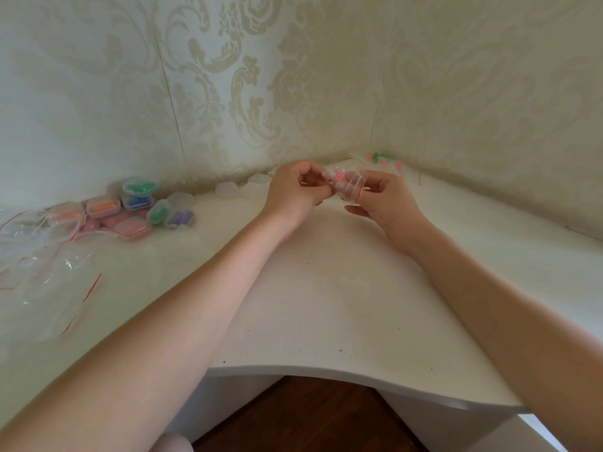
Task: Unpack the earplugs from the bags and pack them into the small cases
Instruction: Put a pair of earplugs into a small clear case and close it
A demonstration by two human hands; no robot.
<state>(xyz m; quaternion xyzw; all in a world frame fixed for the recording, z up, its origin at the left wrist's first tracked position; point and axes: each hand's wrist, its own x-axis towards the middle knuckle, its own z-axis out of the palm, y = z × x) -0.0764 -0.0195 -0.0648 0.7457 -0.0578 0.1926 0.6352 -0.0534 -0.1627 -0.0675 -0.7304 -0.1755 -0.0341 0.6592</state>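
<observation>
Above the white corner desk [326, 288], both hands hold a small clear zip bag [346, 184] with a red seal line and pink earplugs inside. My left hand [293, 187] pinches the bag's left side. My right hand [381, 197] pinches its right side near the red seal. Several filled small cases [130, 210] with orange, pink, blue, green and purple earplugs lie in a heap at the left. Several empty clear cases [235, 189] sit along the back wall, left of my left hand.
Empty clear zip bags [42, 256] with red seals are spread at the desk's left end. More bags with pink and green earplugs [385, 159] lie in the back right corner. Patterned walls close in behind and to the right. The desk's front edge curves inward over a dark wood floor [303, 415].
</observation>
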